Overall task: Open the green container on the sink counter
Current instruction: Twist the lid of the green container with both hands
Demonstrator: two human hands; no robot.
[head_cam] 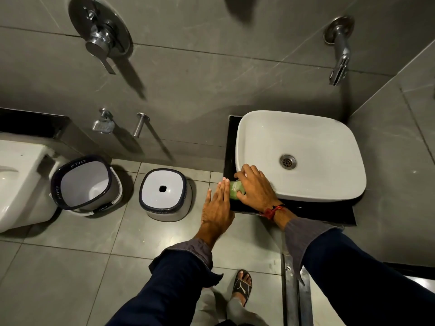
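A small green container (233, 189) lies on the black sink counter (324, 214), at its front left corner beside the white basin (299, 137). My right hand (255, 188) covers the container from the right, its fingers curled over the top. My left hand (217, 204) lies flat against the container's left side with the fingers straight and together, fingertips touching it. Most of the container is hidden between the two hands, and whether its lid is on cannot be told.
A wall spout (340, 55) hangs above the basin. On the floor to the left stand a white stool (164, 194) and a tilted white bucket (86, 184), next to a toilet (18, 184). My sandalled foot (242, 287) stands below.
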